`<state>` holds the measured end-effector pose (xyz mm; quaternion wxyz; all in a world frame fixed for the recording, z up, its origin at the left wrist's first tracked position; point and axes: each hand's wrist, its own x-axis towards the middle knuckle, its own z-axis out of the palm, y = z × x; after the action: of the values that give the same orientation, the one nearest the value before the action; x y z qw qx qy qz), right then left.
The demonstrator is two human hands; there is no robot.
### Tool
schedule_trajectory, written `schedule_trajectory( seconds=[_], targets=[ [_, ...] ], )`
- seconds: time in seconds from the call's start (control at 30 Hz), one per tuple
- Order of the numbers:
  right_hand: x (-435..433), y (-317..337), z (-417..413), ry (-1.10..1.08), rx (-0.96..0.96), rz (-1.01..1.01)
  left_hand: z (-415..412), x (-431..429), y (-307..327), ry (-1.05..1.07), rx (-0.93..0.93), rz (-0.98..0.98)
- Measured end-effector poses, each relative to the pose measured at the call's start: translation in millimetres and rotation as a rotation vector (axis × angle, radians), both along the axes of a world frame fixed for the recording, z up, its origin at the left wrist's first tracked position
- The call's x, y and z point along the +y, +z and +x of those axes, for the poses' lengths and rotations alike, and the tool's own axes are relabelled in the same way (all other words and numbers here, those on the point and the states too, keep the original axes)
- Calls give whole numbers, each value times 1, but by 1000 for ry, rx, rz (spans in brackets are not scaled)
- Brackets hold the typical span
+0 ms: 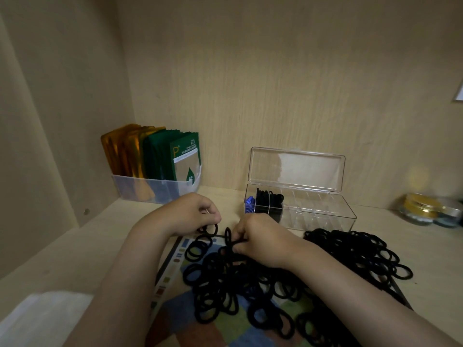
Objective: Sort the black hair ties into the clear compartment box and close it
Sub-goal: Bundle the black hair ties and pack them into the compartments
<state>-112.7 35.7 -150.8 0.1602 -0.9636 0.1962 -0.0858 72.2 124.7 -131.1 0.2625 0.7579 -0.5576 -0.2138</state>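
A big heap of black hair ties (250, 279) covers a colourful patterned mat (172, 269) in front of me. The clear compartment box (323, 216) stands behind it with its lid (298, 169) raised. Its left compartments hold black ties (269, 200) and some blue pieces (249, 202); the others look bare. My left hand (193, 214) pinches a black tie at the heap's far edge. My right hand (260, 237), close beside it, grips a few ties, one loop standing up.
A clear bin (150, 189) of orange and green sachets stands at the back left against the wooden wall. Small gold-lidded jars (423, 209) sit at the far right. Something white (42, 319) lies at the near left corner.
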Motion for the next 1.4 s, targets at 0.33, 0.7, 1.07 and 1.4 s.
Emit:
schedule_trajectory(
  seconds=[0.33, 0.7, 1.07, 1.4],
  targets=[
    [-14, 15, -10, -68, -61, 47, 6, 7, 3, -45, 88, 198],
    [-8, -1, 3, -36, -149, 63, -3, 5, 14, -17, 41, 93],
    [-13, 2, 28, -66, 75, 9, -7, 35, -8, 28, -43, 68],
    [-17, 1, 26, -61, 97, -67, -6, 42, -18, 12, -359, 19]
  ],
)
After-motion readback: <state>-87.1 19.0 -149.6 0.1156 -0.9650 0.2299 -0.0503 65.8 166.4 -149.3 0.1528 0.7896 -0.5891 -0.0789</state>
